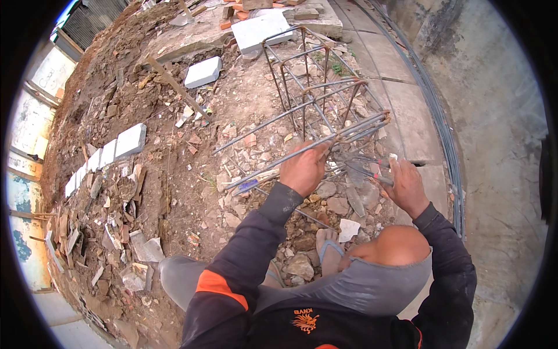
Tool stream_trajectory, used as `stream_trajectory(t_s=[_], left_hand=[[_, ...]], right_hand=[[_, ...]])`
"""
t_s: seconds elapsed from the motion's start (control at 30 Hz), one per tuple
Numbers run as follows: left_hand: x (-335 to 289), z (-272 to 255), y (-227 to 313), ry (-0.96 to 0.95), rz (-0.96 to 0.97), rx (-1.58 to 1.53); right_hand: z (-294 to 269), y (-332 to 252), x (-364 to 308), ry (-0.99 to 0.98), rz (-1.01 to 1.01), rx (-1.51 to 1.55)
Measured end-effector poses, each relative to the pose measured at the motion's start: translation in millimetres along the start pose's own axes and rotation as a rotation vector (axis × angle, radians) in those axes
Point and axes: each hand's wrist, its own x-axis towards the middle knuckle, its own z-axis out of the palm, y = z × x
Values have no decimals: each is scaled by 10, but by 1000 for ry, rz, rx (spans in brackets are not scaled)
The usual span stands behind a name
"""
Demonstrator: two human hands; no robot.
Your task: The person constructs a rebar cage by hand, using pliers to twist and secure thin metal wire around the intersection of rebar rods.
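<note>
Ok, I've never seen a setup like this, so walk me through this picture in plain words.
There is no machine here, just a person working with two bare hands. The single picture comes from a wide fisheye camera on the person's head, looking down, so straight edges bend near the round rim.

In front is an open frame of metal bars over stony, rubble-strewn ground. The left hand is at its near bars; its exact hold is partly hidden. The right hand holds a plier-like tool with red on its handles; its tip is too blurred to make out.

White blocks lie farther off and to the left, and long thin rods run along the right.
</note>
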Motion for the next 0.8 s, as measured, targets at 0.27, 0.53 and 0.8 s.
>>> stream_trajectory(t_s=[0.27,0.53,0.8], left_hand=[[-50,-40,-94,24,95,9],[-6,-59,-9,-22,45,-4],[26,-90,26,-25,41,-24]], right_hand=[[242,431,306,21,-165,70],[236,549,392,-95,-117,116],[18,112,-4,-181,-74,352]])
